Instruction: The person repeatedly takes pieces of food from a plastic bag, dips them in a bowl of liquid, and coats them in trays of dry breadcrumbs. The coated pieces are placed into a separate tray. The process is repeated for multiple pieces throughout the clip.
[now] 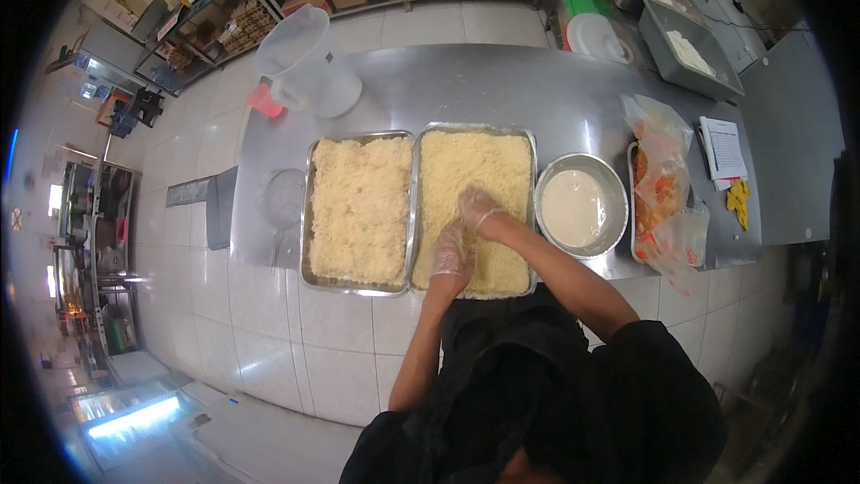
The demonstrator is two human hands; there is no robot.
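Both of my hands wear clear plastic gloves and are down in a metal tray [535, 148] filled with pale yellow breadcrumbs [477, 154]. My left hand [453, 252] lies at the lower middle of the crumbs, its fingers pointing away from me. Just above and to the right, my right hand [480, 207] has its fingertips sunk in the crumbs. Whether either hand grips something beneath the surface is hidden. A second metal tray [304, 269] on the left holds crumb-coated pieces [359, 208] packed close together. At the right stands a round metal bowl [621, 215] of creamy white batter [573, 207].
The steel table [470, 81] also bears a clear plastic jug [316, 74], a pink cup [265, 101], a wire strainer [283, 198], a tray of orange-red food partly under plastic bags [662, 148], papers [724, 148] and a yellow cloth [738, 203]. A grey flour tub [695, 74] stands beyond.
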